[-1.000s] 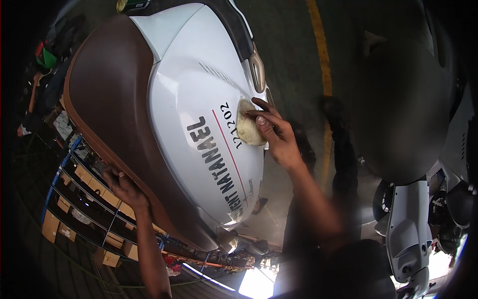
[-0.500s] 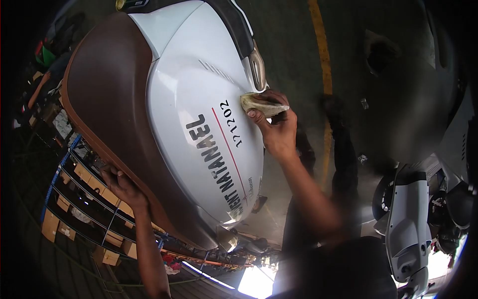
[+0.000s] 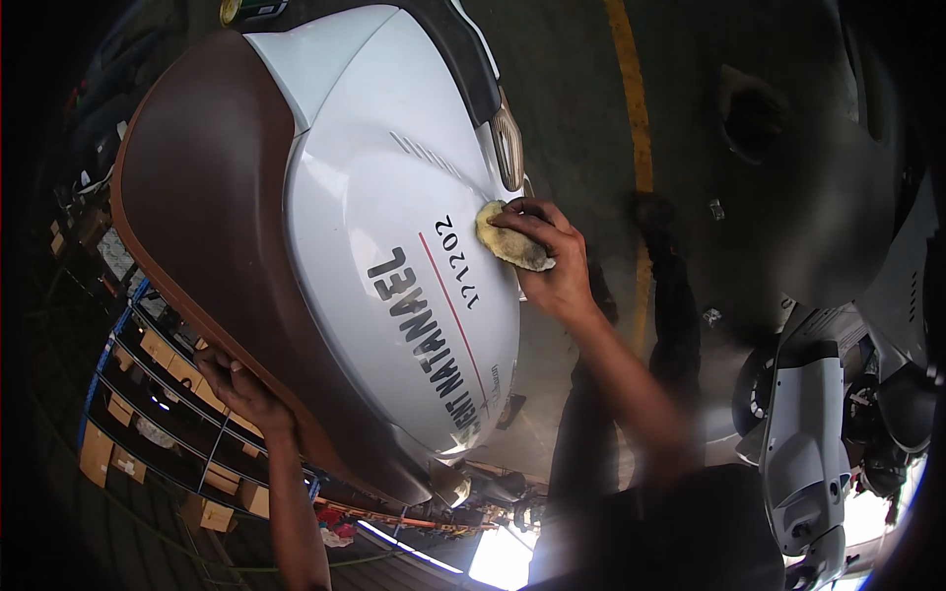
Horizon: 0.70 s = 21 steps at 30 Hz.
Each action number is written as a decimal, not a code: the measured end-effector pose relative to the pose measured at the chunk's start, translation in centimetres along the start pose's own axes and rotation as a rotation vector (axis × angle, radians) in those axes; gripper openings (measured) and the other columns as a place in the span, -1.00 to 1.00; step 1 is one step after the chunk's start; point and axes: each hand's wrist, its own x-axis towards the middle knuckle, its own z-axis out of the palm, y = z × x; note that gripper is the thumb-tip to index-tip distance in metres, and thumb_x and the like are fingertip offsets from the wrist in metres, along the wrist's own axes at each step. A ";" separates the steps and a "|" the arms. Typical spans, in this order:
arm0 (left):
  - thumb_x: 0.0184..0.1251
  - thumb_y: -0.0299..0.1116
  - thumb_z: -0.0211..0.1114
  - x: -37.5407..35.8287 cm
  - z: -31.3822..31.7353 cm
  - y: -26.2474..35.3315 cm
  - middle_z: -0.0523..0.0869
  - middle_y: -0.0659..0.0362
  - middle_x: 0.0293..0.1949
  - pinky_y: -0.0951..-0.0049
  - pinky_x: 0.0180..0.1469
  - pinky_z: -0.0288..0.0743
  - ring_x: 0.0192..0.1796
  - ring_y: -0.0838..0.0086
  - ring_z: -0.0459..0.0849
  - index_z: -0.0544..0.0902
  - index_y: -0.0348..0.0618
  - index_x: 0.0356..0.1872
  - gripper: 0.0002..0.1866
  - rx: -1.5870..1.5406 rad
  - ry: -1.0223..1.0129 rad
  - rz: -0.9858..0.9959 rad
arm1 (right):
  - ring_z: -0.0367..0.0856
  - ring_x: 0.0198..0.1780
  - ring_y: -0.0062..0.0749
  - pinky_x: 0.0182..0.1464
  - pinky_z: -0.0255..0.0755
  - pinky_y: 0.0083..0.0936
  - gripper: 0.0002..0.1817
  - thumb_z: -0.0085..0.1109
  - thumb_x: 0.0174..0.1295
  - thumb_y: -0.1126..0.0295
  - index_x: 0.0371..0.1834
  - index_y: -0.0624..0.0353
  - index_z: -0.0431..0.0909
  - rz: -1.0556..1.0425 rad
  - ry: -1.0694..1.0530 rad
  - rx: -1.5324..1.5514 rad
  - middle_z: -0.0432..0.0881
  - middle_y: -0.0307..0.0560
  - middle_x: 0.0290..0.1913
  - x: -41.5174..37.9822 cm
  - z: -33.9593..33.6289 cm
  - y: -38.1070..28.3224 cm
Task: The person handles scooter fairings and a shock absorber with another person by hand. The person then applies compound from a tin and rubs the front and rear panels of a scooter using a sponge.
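Observation:
A worn, yellowish sponge [image 3: 513, 239] is in my right hand [image 3: 557, 256], with fingers and thumb closed around it. It presses against the edge of the glossy white side panel [image 3: 365, 197] of a scooter, beside the black number 171202. Lettering and a thin red line run along that panel. My left hand [image 3: 246, 396] rests against the outer edge of the brown scooter seat [image 3: 212, 148], its fingers stretched out and partly in shadow. The sponge hides part of my right palm.
A metallic footpeg [image 3: 508, 148] sticks out beyond my right hand. Another grey scooter [image 3: 806, 433] stands at the right. Shelving with cardboard boxes [image 3: 207, 512] is at lower left. A yellow line [image 3: 631, 89] crosses the dark floor.
My right hand has slid slightly down the panel's edge and turned, so the sponge's flat face now shows. My left hand has stayed by the seat edge, with the view shifting slightly.

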 end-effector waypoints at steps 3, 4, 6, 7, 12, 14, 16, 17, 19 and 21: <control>0.48 0.14 -0.01 0.2 -0.3 0.5 0.30 0.16 -0.27 0.17 0.05 0.25 -0.14 0.38 0.38 0.37 -0.21 -0.23 -0.49 0.047 -0.017 0.002 | 0.73 0.08 -0.07 0.17 0.60 -0.32 -0.52 0.25 -0.11 0.75 -0.06 0.13 0.77 -0.046 0.050 0.047 0.70 0.00 0.04 3.5 0.9 -0.2; 0.48 0.14 -0.01 0.2 -0.3 0.7 0.30 0.16 -0.27 0.17 0.05 0.25 -0.14 0.38 0.38 0.37 -0.21 -0.23 -0.49 0.050 -0.025 -0.011 | 0.73 0.08 -0.10 0.15 0.60 -0.32 -0.53 0.25 -0.10 0.75 -0.06 0.15 0.76 -0.108 0.038 0.055 0.70 -0.01 0.04 4.5 0.8 -0.6; 0.50 0.13 -0.03 0.3 -0.3 0.7 0.30 0.15 -0.28 0.17 0.03 0.24 -0.16 0.36 0.38 0.37 -0.22 -0.26 -0.49 0.138 -0.003 0.050 | 0.73 0.08 -0.10 0.14 0.62 -0.30 -0.52 0.25 -0.12 0.76 -0.06 0.16 0.76 -0.167 0.008 0.082 0.71 -0.01 0.03 4.4 0.3 0.0; 0.50 0.13 -0.03 0.1 -0.1 1.0 0.30 0.15 -0.28 0.17 0.03 0.24 -0.16 0.36 0.38 0.37 -0.22 -0.26 -0.49 0.137 0.006 0.049 | 0.73 0.08 -0.10 0.14 0.62 -0.30 -0.52 0.25 -0.12 0.76 -0.06 0.16 0.76 -0.176 0.004 0.082 0.71 -0.01 0.03 3.3 -0.2 1.0; 0.50 0.12 -0.04 0.2 0.1 0.8 0.25 0.18 -0.30 0.21 0.02 0.24 -0.19 0.37 0.33 0.33 -0.22 -0.29 -0.49 0.040 0.016 0.018 | 0.70 0.08 -0.06 0.14 0.63 -0.27 -0.44 0.24 -0.22 0.76 -0.04 0.15 0.76 -0.233 -0.024 0.024 0.69 -0.02 0.01 2.1 -0.2 1.1; 0.49 0.13 -0.03 0.2 0.3 0.7 0.23 0.19 -0.30 0.21 0.02 0.23 -0.19 0.37 0.31 0.32 -0.22 -0.29 -0.49 0.018 0.038 -0.008 | 0.67 0.06 -0.09 0.06 0.61 -0.29 -0.41 0.26 -0.29 0.74 -0.04 0.16 0.74 -0.392 -0.027 0.043 0.67 -0.02 0.02 6.1 1.2 -2.0; 0.48 0.13 -0.04 -0.2 -0.1 0.5 0.21 0.18 -0.31 0.16 -0.01 0.20 -0.19 0.35 0.29 0.30 -0.23 -0.34 -0.48 0.083 0.068 0.005 | 0.66 0.04 -0.08 0.03 0.60 -0.29 -0.40 0.27 -0.31 0.74 -0.04 0.16 0.74 -0.406 -0.069 0.053 0.67 0.00 0.02 6.6 1.2 -2.7; 0.48 0.13 -0.04 -0.1 0.2 0.6 0.21 0.18 -0.31 0.16 -0.01 0.20 -0.19 0.35 0.29 0.30 -0.23 -0.34 -0.48 0.088 0.084 0.007 | 0.66 0.06 -0.09 0.03 0.61 -0.30 -0.41 0.27 -0.32 0.74 -0.05 0.16 0.75 -0.391 -0.077 0.045 0.67 0.00 0.01 5.9 0.5 -1.7; 0.47 0.10 -0.07 0.1 -0.4 1.5 0.21 0.16 -0.32 0.13 -0.04 0.16 -0.18 0.33 0.28 0.27 -0.26 -0.36 -0.48 0.143 0.020 0.020 | 0.66 0.07 -0.11 0.03 0.62 -0.30 -0.42 0.28 -0.32 0.73 -0.07 0.16 0.76 -0.327 -0.113 0.026 0.67 0.00 -0.01 1.3 -0.8 2.0; 0.47 0.06 -0.08 0.1 -0.1 1.6 0.21 0.14 -0.33 0.14 -0.04 0.15 -0.18 0.32 0.29 0.26 -0.28 -0.37 -0.50 0.181 0.029 0.058 | 0.66 0.08 -0.12 0.03 0.64 -0.30 -0.44 0.29 -0.32 0.73 -0.09 0.16 0.77 -0.289 -0.155 -0.014 0.67 0.00 -0.02 1.3 -1.0 2.7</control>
